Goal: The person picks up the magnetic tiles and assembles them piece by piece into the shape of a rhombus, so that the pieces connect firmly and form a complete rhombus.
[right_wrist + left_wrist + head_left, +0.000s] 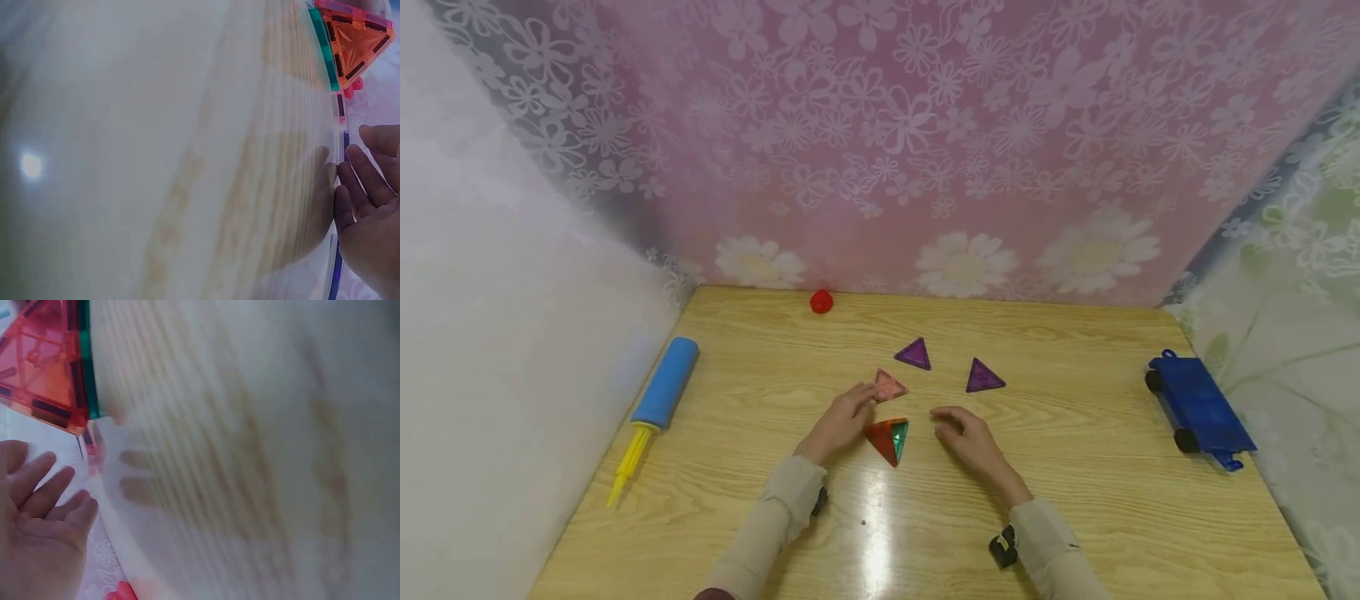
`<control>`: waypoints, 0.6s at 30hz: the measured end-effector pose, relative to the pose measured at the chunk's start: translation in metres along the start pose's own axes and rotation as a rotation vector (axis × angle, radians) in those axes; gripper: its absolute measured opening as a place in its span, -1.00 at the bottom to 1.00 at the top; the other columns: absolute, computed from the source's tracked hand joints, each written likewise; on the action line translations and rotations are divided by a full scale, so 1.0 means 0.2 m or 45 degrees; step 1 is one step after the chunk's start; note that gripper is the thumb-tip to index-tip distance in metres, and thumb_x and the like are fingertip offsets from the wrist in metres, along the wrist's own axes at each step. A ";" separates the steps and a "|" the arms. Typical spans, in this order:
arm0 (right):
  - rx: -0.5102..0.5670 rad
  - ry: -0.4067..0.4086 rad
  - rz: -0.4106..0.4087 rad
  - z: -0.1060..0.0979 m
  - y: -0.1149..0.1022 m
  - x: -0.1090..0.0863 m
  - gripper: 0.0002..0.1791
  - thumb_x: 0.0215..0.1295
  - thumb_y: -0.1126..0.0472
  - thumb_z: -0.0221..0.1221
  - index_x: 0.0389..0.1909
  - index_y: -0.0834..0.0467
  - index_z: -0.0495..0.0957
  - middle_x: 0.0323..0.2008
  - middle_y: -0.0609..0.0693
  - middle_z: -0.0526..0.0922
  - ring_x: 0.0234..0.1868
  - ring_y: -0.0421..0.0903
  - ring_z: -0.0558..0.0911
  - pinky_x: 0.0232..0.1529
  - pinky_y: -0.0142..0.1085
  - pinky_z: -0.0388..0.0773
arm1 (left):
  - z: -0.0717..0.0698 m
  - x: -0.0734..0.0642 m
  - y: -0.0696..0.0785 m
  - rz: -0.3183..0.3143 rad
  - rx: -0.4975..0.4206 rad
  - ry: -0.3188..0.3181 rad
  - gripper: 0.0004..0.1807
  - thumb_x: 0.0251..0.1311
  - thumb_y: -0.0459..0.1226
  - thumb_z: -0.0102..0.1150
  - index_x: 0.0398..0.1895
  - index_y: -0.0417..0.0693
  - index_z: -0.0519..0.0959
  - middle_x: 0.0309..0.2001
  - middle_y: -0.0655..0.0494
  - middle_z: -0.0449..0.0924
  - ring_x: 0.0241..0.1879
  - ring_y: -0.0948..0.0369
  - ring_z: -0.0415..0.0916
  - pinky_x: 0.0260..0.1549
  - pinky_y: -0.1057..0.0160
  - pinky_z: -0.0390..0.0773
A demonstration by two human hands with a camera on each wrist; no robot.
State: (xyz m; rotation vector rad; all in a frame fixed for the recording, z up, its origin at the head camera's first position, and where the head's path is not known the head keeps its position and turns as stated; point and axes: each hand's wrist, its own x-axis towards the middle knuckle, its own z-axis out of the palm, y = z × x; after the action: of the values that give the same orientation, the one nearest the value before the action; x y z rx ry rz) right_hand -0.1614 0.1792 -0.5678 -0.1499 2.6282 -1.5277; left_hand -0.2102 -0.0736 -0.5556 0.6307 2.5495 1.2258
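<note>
Left hand [838,423]: fingers loosely bent, gripping nothing; pink triangle [891,387] at fingertips.
Right hand [976,450]: fingers relaxed, empty.
Red-green tiles [882,439]: between both hands' fingers.
Purple triangles [983,378]: beyond fingertips.

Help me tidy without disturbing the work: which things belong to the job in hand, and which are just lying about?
Likely in the job:
red-green shape, between left hand and right hand
pink triangle
left purple triangle
right purple triangle

Probably just lying about, away from both hands:
pump
small red thing
cart
</note>
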 end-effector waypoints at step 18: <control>-0.021 -0.116 -0.145 0.07 -0.07 0.13 -0.62 0.38 0.14 0.10 0.18 0.11 0.49 0.24 0.13 0.44 0.34 0.14 0.30 0.29 0.07 0.23 | 0.05 -0.11 0.10 0.002 -0.234 -0.154 -0.40 0.20 -0.05 0.24 0.29 -0.03 0.41 0.13 0.04 0.54 0.03 0.20 0.51 0.09 0.12 0.44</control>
State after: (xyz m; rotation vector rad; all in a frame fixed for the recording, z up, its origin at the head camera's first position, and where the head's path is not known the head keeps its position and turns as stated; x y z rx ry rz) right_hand -0.1857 0.1561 -0.5639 -0.3671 2.6024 -1.4941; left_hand -0.1819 -0.0665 -0.5449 0.6446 2.3063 1.3598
